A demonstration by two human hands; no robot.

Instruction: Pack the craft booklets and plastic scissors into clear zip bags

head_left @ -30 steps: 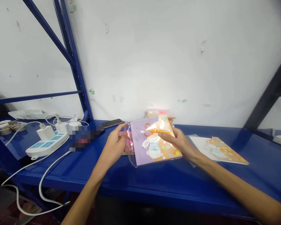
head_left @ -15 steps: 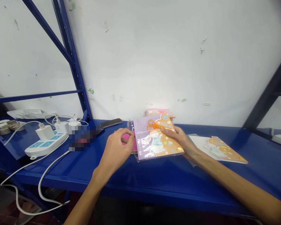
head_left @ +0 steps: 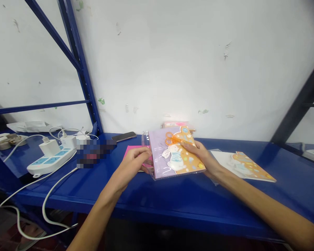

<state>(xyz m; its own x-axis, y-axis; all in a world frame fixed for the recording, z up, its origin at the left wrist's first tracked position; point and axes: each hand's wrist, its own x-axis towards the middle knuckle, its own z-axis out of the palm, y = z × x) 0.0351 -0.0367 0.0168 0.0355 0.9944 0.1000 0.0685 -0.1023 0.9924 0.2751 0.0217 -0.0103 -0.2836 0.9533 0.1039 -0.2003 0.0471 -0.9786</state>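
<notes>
The right hand (head_left: 206,160) clamps a rabbit-covered booklet (head_left: 170,164) in a clear sleeve (head_left: 146,139) above a blue table (head_left: 188,202), thumb on top near orange scissors (head_left: 169,138), seemingly to steady the packet. The left hand (head_left: 133,162) curls its fingers at the sleeve's left edge, near a pink book (head_left: 131,149); whether they pinch the film cannot be told.

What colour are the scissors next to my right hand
The scissors are orange, best seen in the current head view.
</notes>
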